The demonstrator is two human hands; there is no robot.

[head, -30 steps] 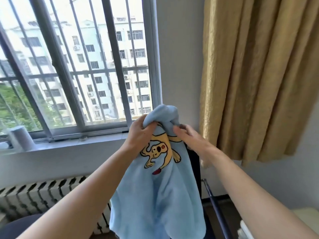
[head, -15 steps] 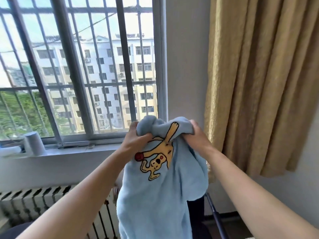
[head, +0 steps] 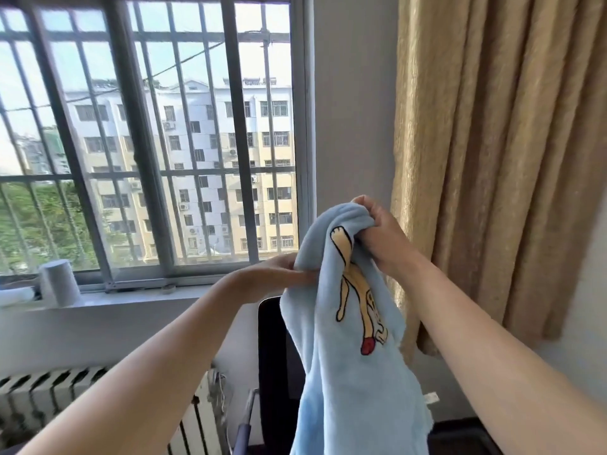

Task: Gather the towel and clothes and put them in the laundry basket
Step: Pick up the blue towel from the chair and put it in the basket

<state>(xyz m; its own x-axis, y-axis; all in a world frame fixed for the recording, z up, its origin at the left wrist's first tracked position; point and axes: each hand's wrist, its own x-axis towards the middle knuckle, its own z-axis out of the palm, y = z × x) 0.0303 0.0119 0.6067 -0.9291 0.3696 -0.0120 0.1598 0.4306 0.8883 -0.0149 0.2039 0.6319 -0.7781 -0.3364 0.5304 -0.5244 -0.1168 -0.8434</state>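
Note:
A light blue towel [head: 354, 382] with a yellow cartoon dog on it hangs in front of me. My right hand [head: 377, 234] grips its bunched top edge, raised at about window-sill height. My left hand [head: 279, 274] is lower and to the left, fingers stretched out flat against the towel's left edge, and I cannot tell whether the thumb pinches the cloth. No laundry basket and no other clothes are in view.
A black chair back [head: 272, 349] stands right behind the towel. A barred window [head: 157, 142] with a sill [head: 131, 295] holding a grey cylinder [head: 60, 287] is ahead, a radiator [head: 49, 399] below it, and a tan curtain [head: 499, 142] on the right.
My right hand has lifted the towel's top up and to the right. My left hand has let go of the bunched top and slid down to the towel's left edge.

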